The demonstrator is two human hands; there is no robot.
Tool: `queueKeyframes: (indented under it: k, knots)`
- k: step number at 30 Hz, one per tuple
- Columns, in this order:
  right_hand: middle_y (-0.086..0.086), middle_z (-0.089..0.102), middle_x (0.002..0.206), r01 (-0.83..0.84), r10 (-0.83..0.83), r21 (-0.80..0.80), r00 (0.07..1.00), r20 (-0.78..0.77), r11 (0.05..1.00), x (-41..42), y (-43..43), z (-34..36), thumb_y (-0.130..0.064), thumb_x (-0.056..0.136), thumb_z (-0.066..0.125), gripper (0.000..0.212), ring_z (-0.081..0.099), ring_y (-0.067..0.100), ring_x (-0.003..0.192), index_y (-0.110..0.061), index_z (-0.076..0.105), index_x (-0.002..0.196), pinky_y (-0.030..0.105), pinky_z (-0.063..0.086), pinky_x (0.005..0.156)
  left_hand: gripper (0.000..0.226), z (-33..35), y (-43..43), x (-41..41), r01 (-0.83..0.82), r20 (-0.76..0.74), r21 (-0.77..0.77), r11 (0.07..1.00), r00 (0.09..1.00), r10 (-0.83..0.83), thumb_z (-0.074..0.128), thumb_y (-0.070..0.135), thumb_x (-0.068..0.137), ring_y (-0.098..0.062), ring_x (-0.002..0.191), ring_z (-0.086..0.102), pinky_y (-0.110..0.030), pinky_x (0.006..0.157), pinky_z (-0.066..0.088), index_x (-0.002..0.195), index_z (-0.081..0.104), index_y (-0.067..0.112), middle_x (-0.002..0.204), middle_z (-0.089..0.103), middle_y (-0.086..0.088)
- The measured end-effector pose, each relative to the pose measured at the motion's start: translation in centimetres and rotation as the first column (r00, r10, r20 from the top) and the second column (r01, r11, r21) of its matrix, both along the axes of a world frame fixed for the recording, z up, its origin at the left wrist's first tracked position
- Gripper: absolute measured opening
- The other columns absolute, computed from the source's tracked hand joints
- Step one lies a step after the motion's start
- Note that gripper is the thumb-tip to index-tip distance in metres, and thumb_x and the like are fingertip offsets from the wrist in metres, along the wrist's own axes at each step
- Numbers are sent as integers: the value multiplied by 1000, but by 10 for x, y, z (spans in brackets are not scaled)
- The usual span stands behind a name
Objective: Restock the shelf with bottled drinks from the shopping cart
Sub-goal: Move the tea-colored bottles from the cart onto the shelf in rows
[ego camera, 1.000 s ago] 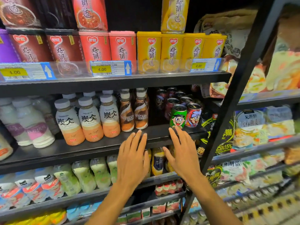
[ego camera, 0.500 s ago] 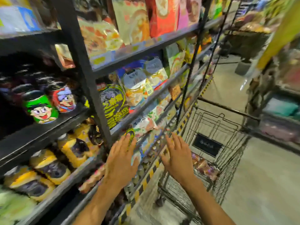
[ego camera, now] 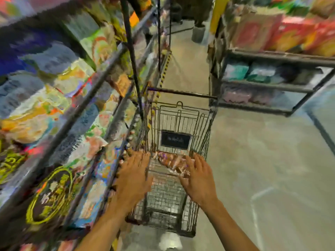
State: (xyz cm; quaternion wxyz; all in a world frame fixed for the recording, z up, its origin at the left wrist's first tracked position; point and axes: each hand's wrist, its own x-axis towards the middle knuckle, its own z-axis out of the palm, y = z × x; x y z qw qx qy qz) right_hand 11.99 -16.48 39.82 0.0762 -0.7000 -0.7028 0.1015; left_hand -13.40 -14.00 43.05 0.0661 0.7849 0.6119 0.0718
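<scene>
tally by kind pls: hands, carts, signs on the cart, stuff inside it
hands: 2, left hand and right hand
shopping cart: 1
black sign on the cart: 1
goods in the cart: too blurred to count
total: 4

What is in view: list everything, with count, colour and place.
wire metal shopping cart: one, grey, centre aisle.
black sign plate: one, on the cart's far wall.
blurred packs: count unclear, brown-orange, in the cart's basket.
left black metal shelf rack: one, holding blurred multicoloured packets.
right black metal shelf rack: one, red-orange boxes above, teal packs below.
grey concrete floor: one, right of the cart.
left hand, right hand: two, bare, open, empty, above the cart's basket.
</scene>
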Motion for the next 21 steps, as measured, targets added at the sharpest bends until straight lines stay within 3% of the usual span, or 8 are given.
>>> queueKeyframes:
  k: [5, 12, 16, 19, 21]
  knots:
    - [8, 26, 170, 81, -83, -67, 996, -20, 994, 21, 39, -20, -60, 92, 64, 88, 23, 34, 156, -31, 21, 163, 51, 27, 126, 74, -34, 63, 17, 67, -15, -57, 996, 998, -68, 49, 49, 93, -33, 148, 36, -49, 119, 34, 157, 36, 17, 163, 35, -12]
    - [11, 24, 171, 191, -197, -113, 979, -43, 975, 25, 107, -58, -60, 98, 56, 79, 21, 34, 158, -25, 26, 162, 44, 18, 126, 74, -81, 158, 38, 159, -34, -187, 969, 985, -168, 51, 49, 96, -30, 151, 32, -47, 123, 30, 159, 30, 16, 164, 32, -12]
    - [9, 22, 172, 227, -239, -176, 970, -48, 958, 25, 145, -92, -59, 98, 56, 81, 17, 32, 159, -24, 23, 164, 43, 15, 127, 70, -117, 209, 46, 181, 76, -245, 952, 983, -167, 49, 45, 93, -35, 144, 42, -51, 117, 39, 154, 41, 12, 157, 43, -17]
    - [8, 21, 172, 257, -278, -224, 958, -70, 940, 28, 168, -123, -58, 98, 56, 83, 16, 32, 159, -24, 21, 165, 45, 15, 128, 71, -146, 233, 57, 169, 75, -266, 949, 985, -155, 64, 41, 93, -31, 147, 39, -45, 120, 32, 155, 40, 17, 159, 42, -13]
    - [8, 21, 172, 270, -300, -260, 950, -82, 927, 29, 183, -147, -58, 98, 55, 83, 14, 31, 160, -24, 19, 165, 44, 13, 128, 73, -169, 247, 65, 145, 59, -332, 932, 989, -133, 56, 47, 98, -25, 154, 24, -42, 124, 21, 160, 24, 24, 167, 27, -6]
